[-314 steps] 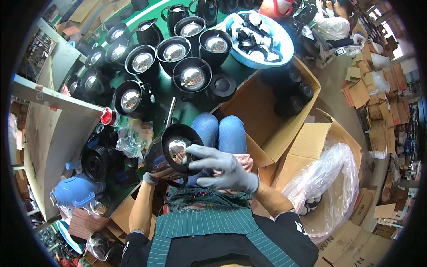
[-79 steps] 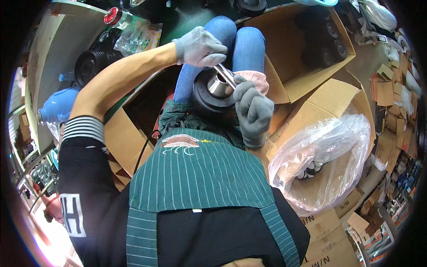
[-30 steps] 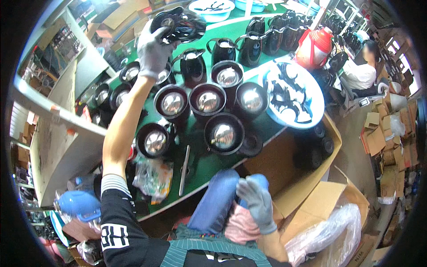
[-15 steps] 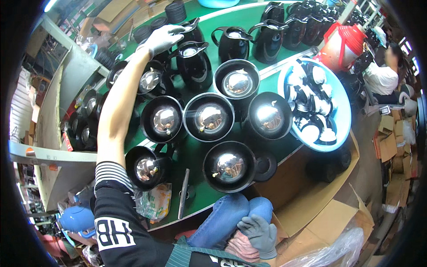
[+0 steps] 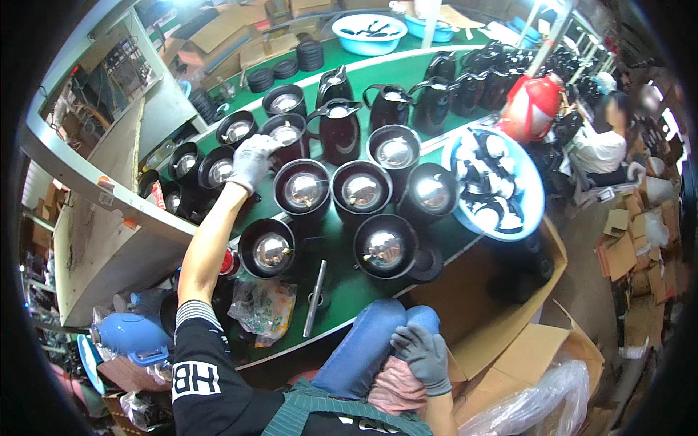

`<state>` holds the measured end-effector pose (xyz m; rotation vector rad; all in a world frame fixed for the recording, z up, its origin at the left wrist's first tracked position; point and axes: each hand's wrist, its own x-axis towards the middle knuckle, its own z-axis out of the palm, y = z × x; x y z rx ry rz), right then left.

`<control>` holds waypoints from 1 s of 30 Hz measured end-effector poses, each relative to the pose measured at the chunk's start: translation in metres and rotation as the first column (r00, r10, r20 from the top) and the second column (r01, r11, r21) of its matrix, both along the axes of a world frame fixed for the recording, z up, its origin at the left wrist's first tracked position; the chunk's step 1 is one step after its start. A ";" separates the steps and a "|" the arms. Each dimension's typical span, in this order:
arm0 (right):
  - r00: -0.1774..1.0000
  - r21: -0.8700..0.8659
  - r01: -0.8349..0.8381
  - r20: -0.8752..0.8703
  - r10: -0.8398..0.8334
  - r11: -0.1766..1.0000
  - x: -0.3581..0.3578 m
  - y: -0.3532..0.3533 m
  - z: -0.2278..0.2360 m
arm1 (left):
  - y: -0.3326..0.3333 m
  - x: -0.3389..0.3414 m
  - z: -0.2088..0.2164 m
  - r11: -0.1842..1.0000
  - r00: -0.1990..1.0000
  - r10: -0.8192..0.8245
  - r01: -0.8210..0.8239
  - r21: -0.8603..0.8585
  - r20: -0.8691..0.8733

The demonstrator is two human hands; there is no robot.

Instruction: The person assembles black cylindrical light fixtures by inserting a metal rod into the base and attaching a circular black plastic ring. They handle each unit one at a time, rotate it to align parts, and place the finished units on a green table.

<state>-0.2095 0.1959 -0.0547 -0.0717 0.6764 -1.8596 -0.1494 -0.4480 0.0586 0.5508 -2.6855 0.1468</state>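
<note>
My left hand [image 5: 252, 161], in a pale grey glove, reaches among several black vacuum jug bodies. Its bent fingers are drawn together beside the left rim of one jug body [image 5: 289, 134]; what they grip, if anything, is hidden. Each body's wide open end faces up, with a silvery dome inside. A closer jug body [image 5: 302, 190] stands to the right of my wrist. My right hand [image 5: 424, 357], in a darker grey glove, lies on a pink cloth [image 5: 396, 389] over my lap, fingers spread and holding nothing. Spouted black jugs [image 5: 339, 134] stand upright beyond the bodies.
A light blue basin [image 5: 534, 196] of black and white parts sits at the right, with a red jug [image 5: 534, 109] behind it. A metal rod [image 5: 315, 298] and a plastic bag [image 5: 265, 309] lie near the green table's edge. An open cardboard box [image 5: 502, 341] stands at right.
My left hand has drawn back from the far spouted jugs to the nearer jug bodies. The view has shifted, showing more of the table's far side. My right hand stays on my lap.
</note>
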 end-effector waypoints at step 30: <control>0.687 0.219 0.403 -0.714 -0.136 0.889 0.033 0.064 0.169 | 0.415 0.175 0.076 0.706 0.757 -0.629 0.652 0.276 -0.177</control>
